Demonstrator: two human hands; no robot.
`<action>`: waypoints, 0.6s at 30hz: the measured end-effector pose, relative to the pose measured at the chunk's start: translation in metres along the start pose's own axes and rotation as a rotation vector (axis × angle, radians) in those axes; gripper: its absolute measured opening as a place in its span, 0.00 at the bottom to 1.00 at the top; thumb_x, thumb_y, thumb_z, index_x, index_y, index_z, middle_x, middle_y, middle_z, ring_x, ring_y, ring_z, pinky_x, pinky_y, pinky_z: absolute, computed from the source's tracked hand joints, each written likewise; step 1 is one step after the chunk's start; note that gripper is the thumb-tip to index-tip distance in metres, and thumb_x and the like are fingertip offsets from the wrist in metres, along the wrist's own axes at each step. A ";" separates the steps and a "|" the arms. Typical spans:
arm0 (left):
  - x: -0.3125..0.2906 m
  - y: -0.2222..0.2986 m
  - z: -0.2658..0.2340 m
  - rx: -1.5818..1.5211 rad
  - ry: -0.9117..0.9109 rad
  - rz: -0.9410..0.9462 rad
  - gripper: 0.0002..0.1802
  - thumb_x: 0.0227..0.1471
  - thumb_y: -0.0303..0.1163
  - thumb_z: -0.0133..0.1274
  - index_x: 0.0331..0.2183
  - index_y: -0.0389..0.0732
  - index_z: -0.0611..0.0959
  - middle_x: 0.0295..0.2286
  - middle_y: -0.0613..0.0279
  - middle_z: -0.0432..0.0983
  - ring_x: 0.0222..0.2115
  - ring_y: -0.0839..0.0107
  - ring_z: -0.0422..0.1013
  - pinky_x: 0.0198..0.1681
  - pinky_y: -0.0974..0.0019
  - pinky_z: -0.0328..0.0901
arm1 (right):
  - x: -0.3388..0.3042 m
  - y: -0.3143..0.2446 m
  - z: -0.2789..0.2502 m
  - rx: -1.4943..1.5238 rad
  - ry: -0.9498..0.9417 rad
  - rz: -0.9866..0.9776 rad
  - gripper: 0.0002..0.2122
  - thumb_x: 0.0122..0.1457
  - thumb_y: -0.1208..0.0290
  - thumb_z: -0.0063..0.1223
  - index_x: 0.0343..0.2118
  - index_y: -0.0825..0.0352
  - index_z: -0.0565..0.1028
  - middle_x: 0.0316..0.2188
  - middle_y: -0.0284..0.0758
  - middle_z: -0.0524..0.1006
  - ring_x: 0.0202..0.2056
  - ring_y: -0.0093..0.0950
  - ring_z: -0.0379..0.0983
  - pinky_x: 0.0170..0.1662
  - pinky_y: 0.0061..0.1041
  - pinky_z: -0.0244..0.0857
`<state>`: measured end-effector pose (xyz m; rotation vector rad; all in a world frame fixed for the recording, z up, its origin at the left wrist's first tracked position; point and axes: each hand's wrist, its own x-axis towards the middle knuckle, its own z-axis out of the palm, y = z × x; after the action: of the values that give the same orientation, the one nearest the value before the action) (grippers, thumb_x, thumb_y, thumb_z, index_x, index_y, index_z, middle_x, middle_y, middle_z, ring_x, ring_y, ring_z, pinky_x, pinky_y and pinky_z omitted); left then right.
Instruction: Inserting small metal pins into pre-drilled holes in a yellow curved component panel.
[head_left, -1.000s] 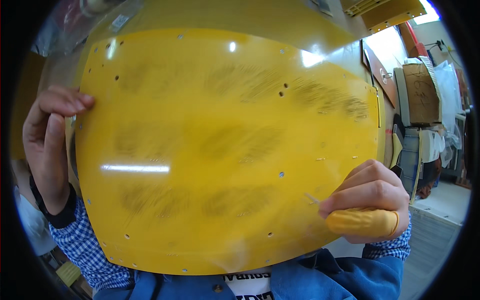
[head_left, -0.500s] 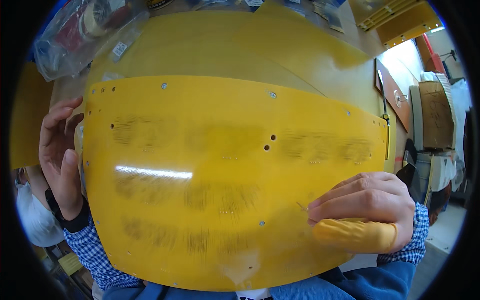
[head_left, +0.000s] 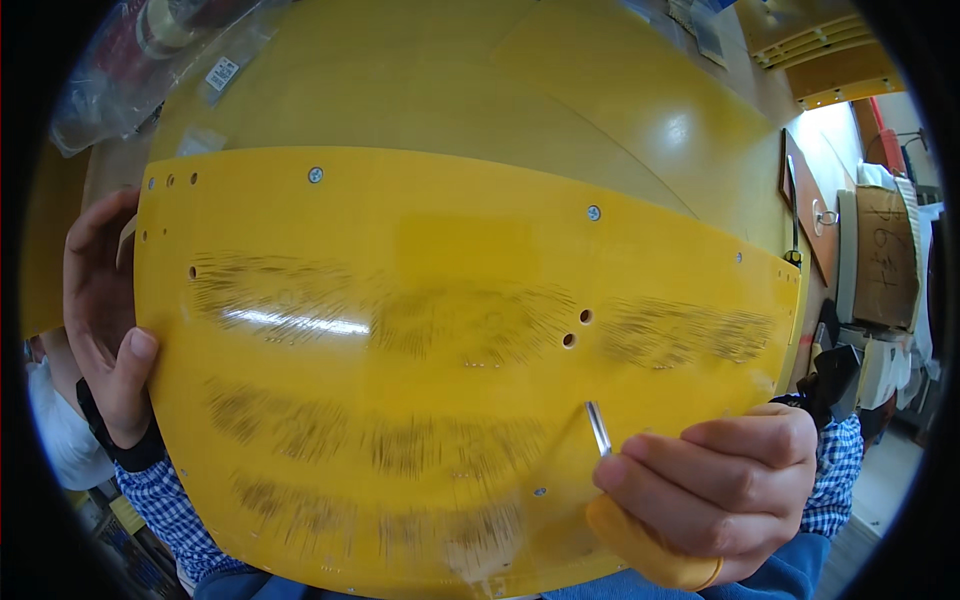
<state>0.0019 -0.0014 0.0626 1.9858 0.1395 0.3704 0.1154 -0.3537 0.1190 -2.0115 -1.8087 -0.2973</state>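
We see the slim metal tool pinched by closed fingertips of the right hand, its long axis slanting up-left toward the paired holes in the yellow panel, whose left edge the farther left hand clasps.

Everything is seen from head height, through a wide, round, head-worn camera that is pointed down and a little forward. The middle is filled by the yellow panel, seen up close, and the corners are left black.
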 end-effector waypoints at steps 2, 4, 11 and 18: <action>0.002 0.002 -0.001 0.029 -0.006 0.006 0.46 0.37 0.46 0.59 0.53 0.32 0.61 0.51 0.47 0.59 0.52 0.57 0.59 0.55 0.60 0.54 | 0.001 0.001 -0.001 -0.017 -0.019 0.019 0.04 0.46 0.76 0.54 0.24 0.57 0.76 0.28 0.21 0.78 0.27 0.13 0.72 0.31 0.12 0.58; -0.005 -0.002 -0.005 0.068 -0.022 0.001 0.46 0.38 0.46 0.59 0.54 0.32 0.61 0.51 0.47 0.59 0.52 0.58 0.59 0.55 0.60 0.54 | 0.000 0.004 0.005 -0.022 -0.041 0.023 0.04 0.46 0.75 0.55 0.24 0.57 0.76 0.28 0.21 0.78 0.27 0.13 0.72 0.31 0.12 0.58; -0.007 -0.002 -0.006 0.058 -0.050 -0.009 0.46 0.38 0.46 0.59 0.54 0.32 0.61 0.51 0.47 0.60 0.52 0.58 0.59 0.55 0.61 0.54 | -0.001 0.016 0.007 0.061 0.031 -0.332 0.07 0.48 0.68 0.54 0.29 0.65 0.76 0.30 0.31 0.79 0.30 0.22 0.75 0.34 0.18 0.66; -0.003 -0.001 -0.002 0.041 -0.053 -0.020 0.46 0.38 0.46 0.59 0.54 0.32 0.61 0.50 0.47 0.62 0.52 0.58 0.60 0.55 0.61 0.55 | -0.002 -0.002 0.001 0.020 -0.019 0.012 0.04 0.45 0.74 0.55 0.23 0.55 0.76 0.27 0.20 0.77 0.26 0.13 0.71 0.30 0.14 0.58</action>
<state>-0.0014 0.0000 0.0621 2.0308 0.1345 0.3034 0.1128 -0.3551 0.1177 -2.0171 -1.8027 -0.2563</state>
